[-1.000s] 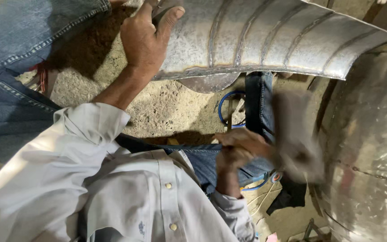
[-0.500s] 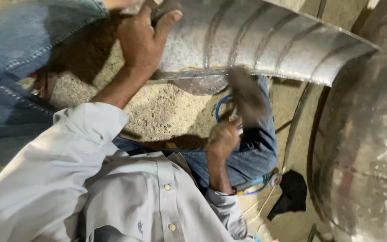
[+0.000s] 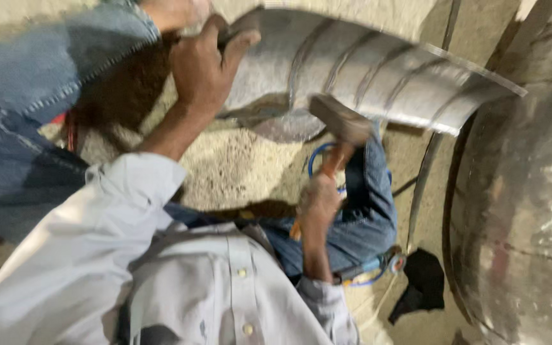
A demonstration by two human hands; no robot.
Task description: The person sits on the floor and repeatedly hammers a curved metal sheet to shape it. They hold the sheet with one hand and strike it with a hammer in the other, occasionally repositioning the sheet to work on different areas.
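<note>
Rough concrete floor, left hand [image 3: 202, 67] gripping ribbed metal sheet [image 3: 378, 76] (curved), right hand [image 3: 319, 203] clamped on hammer [image 3: 340, 128].

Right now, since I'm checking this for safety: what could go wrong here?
The left hand grips the ribbed metal sheet not far from the hammer in the right hand; a glancing blow might reach the fingers. The sheet's bare edge could cut the ungloved hand.
</note>
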